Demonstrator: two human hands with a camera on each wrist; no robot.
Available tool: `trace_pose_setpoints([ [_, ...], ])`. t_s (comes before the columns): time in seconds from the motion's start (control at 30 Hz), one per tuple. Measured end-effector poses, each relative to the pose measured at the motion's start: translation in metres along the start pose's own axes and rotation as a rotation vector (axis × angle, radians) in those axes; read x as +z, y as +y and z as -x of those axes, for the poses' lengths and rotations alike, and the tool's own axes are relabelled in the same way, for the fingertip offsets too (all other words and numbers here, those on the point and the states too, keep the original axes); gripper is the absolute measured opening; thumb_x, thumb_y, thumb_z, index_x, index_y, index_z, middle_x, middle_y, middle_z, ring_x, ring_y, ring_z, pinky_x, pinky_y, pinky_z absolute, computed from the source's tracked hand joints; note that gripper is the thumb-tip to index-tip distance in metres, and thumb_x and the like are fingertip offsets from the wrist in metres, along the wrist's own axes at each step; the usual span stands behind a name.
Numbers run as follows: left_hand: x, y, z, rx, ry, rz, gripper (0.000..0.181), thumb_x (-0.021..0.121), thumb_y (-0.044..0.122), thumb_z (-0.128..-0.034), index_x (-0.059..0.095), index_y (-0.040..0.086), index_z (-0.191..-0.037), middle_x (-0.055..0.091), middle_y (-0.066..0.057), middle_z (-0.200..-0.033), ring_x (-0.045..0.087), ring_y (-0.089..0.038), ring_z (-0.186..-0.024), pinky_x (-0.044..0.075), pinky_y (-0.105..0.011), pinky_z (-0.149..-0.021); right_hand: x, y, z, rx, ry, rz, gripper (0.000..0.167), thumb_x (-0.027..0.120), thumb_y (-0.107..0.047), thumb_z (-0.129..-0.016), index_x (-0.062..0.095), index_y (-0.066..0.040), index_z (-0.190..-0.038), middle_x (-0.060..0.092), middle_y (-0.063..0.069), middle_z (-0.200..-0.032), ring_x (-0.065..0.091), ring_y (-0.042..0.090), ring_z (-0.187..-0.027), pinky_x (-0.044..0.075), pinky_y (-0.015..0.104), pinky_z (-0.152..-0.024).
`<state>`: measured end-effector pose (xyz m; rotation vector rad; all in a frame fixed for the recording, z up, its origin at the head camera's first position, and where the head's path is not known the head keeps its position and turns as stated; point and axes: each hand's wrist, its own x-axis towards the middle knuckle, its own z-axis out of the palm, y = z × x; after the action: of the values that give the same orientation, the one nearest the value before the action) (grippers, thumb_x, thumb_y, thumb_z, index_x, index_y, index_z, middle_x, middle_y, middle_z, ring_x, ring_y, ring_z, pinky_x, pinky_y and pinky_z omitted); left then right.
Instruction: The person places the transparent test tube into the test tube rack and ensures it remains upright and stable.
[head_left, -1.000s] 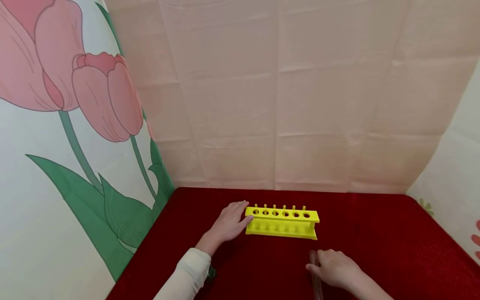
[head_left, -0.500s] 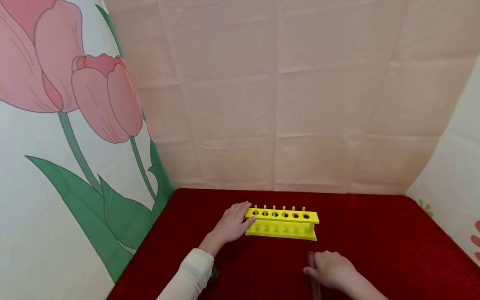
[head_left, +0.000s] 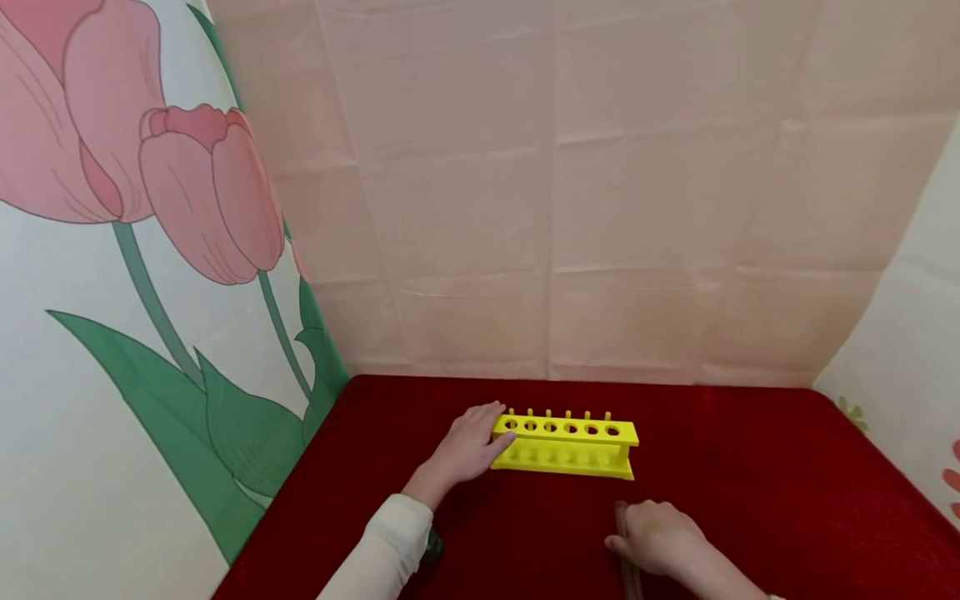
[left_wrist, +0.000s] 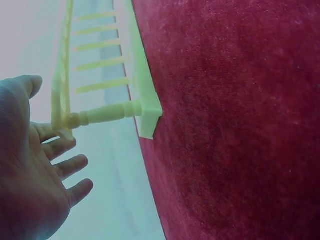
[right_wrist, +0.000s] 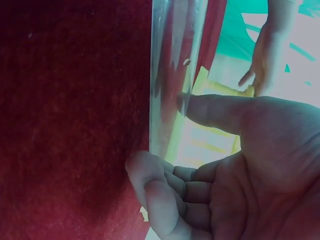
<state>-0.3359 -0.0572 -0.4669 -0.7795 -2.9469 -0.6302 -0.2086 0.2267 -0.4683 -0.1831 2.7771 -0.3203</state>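
A yellow test tube rack (head_left: 564, 472) stands upright on the red cloth, with a row of holes in its top plate and a row of pegs behind. My left hand (head_left: 467, 443) rests at the rack's left end, its thumb in front of the top plate. In the left wrist view the fingers (left_wrist: 72, 166) are extended and loosely spread, some touching the rack's end (left_wrist: 61, 107). Nearer the front edge of the view, my right hand (head_left: 663, 537) holds a clear test tube (right_wrist: 172, 65) between thumb and curled fingers. Part of the tube is hidden behind the hand.
Red velvety cloth (head_left: 750, 467) covers the table. A plain beige cloth (head_left: 555, 208) hangs behind it, and a tulip-printed cloth (head_left: 202, 192) hangs at the left. A dark object (head_left: 433, 546) shows beside the left sleeve (head_left: 386, 542).
My left hand has shifted slightly right along the rack's end. My right hand has moved a little to the left with the test tube. The rack has hardly moved.
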Motion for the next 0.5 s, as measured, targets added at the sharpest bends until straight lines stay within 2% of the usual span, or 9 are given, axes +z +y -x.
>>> trace_pose_setpoints([
  [0.2,0.002,0.001,-0.003,0.011,-0.007,-0.015,0.068,0.045,0.054,-0.1047,0.033,0.015,-0.16,0.035,-0.003,-0.163,0.031,-0.024,-0.15,0.027,-0.049,-0.122,0.002,0.002,-0.007,-0.013,-0.042,-0.016,0.032,0.071,-0.04,-0.094,0.066,-0.009,-0.096,0.055,0.004,-0.067,0.056,0.017,-0.052,0.048,0.034,-0.053],
  [0.4,0.006,0.002,-0.005,0.01,-0.013,-0.03,0.071,0.044,0.056,-0.1042,0.033,0.014,-0.16,0.035,-0.003,-0.163,0.03,-0.023,-0.15,0.027,-0.049,-0.122,0.005,0.002,-0.015,0.027,-0.102,-0.047,0.055,0.069,-0.038,-0.096,0.059,0.002,-0.132,0.056,0.007,-0.069,0.06,0.019,-0.046,0.049,0.032,-0.045],
  [0.5,0.006,0.002,-0.006,0.008,-0.014,-0.029,0.072,0.043,0.057,-0.1038,0.033,0.012,-0.159,0.035,-0.004,-0.163,0.03,-0.024,-0.151,0.027,-0.049,-0.122,0.005,0.002,-0.016,0.047,-0.124,-0.061,0.06,0.067,-0.037,-0.097,0.054,0.004,-0.139,0.056,0.009,-0.07,0.062,0.02,-0.047,0.05,0.032,-0.045],
])
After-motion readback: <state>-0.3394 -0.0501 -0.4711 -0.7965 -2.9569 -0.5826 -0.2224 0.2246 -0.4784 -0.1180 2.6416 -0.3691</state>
